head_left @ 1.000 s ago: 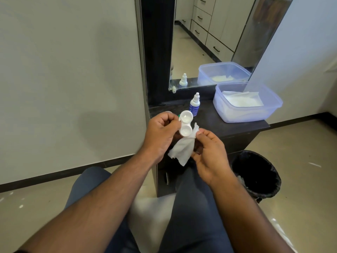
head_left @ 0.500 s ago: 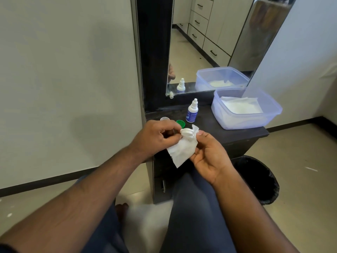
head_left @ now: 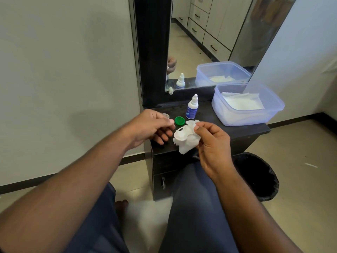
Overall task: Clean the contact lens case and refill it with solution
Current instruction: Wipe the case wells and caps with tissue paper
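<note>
Wiping stage appears underway: contact lens case [head_left: 184, 136] lies uncapped on tissue [head_left: 186, 147] at table [head_left: 237, 131] edge, between hands. Green cap [head_left: 179, 120] and clear cap [head_left: 166, 116] sit just beyond left hand [head_left: 152, 127]. Solution bottle [head_left: 192, 107] stands capped beyond right hand [head_left: 212, 141]; refill not begun. Left hand open, fingers loosely curled, just beside case. Right hand pinches tissue edge.

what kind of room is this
Probably a dressing or vanity corner at home: a tall mirror above a small dark cabinet, drawers reflected in the glass, and a lined bin on the tiled floor.
</note>
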{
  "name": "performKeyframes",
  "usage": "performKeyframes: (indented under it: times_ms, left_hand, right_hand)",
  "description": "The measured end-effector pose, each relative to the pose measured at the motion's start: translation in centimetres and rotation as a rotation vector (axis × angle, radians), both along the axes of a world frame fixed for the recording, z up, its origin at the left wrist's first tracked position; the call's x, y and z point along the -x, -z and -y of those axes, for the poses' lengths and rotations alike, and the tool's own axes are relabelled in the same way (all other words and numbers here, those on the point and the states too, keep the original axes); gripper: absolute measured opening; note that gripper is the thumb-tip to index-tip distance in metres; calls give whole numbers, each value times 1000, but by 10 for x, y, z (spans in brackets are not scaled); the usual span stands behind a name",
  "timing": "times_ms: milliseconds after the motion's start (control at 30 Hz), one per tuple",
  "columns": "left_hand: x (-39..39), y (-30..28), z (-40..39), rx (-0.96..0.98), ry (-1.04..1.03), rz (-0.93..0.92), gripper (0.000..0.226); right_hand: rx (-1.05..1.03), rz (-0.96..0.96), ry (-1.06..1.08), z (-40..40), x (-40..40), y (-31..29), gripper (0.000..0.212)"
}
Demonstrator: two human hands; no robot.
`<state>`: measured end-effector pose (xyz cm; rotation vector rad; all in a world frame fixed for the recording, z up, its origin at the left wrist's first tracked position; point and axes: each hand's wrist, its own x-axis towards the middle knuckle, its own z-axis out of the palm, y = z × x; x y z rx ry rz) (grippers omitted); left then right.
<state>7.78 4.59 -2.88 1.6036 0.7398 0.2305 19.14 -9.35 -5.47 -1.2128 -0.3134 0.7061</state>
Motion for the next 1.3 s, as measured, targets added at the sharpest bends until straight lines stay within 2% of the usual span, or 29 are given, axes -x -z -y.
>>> performKeyframes:
  times_ms: [67, 233, 333, 400, 467, 567, 633, 700, 767, 867, 1067, 1133, 1200, 1300]
  left_hand:
    - [-1, -6, -3, 104, 103, -67, 21]
    - [-5, -7, -6, 40, 176, -81, 19]
    - [-7, -3, -5, -16, 131, -42, 14]
    - [-7, 1, -2, -164, 119, -42, 10]
    - [-7, 3, 0, -284, 142, -46, 10]
    - [-9, 9, -3, -306, 176, -41, 12]
    - [-11, 13, -6, -309, 209, -69, 12]
    - [-13, 15, -8, -304, 228, -98, 12]
    - [-15, 15, -9, -284, 240, -113, 12]
    - [-18, 13, -11, -246, 249, -142, 13]
    - [-21, 8, -17, -195, 295, -165, 9]
    - [-23, 7, -17, -197, 326, -190, 9]
    - [-26, 5, -18, -200, 347, -213, 9]
    - [-27, 3, -18, -205, 369, -240, 13]
  right_hand:
    - [24, 127, -25, 1, 0, 2, 18]
    - [96, 272, -40, 6, 3, 2, 15]
    - [133, 364, 115, 11, -2, 0, 16]
    - [87, 254, 266, 18, -10, -4, 14]
    - [3, 9, 322, 26, -17, -9, 12]
    - [-113, -349, 254, 33, -24, -8, 13]
    - [-79, -391, 172, 35, -25, -4, 25]
    - [29, -265, 115, 35, -23, -1, 21]
    - [146, -40, 68, 33, -21, 0, 12]
    - [256, 252, 1, 27, -19, -3, 9]
    - [354, 238, -123, 17, -26, -9, 18]
    - [365, 307, -138, 17, -30, -10, 14]
    - [380, 464, -147, 17, -33, -12, 12]
    - [402, 836, -230, 17, -37, -16, 16]
